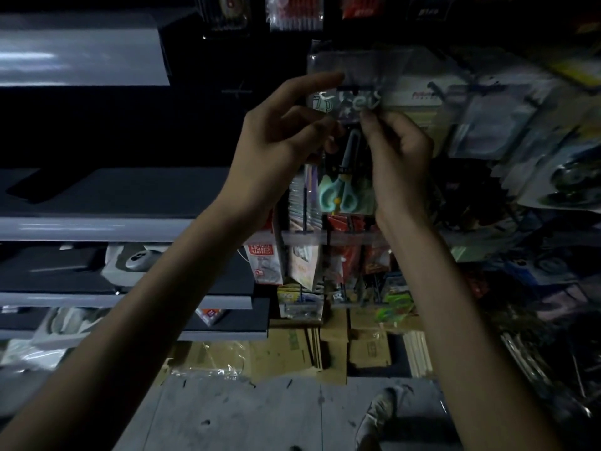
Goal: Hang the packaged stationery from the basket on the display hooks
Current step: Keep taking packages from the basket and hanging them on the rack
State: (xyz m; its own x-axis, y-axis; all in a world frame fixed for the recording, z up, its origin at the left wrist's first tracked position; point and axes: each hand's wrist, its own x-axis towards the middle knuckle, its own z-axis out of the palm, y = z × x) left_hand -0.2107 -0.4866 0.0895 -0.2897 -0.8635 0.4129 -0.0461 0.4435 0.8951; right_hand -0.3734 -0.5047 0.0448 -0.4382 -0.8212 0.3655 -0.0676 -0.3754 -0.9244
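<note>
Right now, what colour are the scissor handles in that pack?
Mint green scissor handles, seen in the head view.

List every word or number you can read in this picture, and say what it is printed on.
No text reads clearly.
White lettering on the scissors pack: too blurred.
Red characters on the red-and-white pack: too small.
Faint print on the cardboard box: unreadable.

dim, underexposed scene, glare on grey shelf edges (81,227), right-side packages (487,131) motion-blurred (wide-angle bending)
</note>
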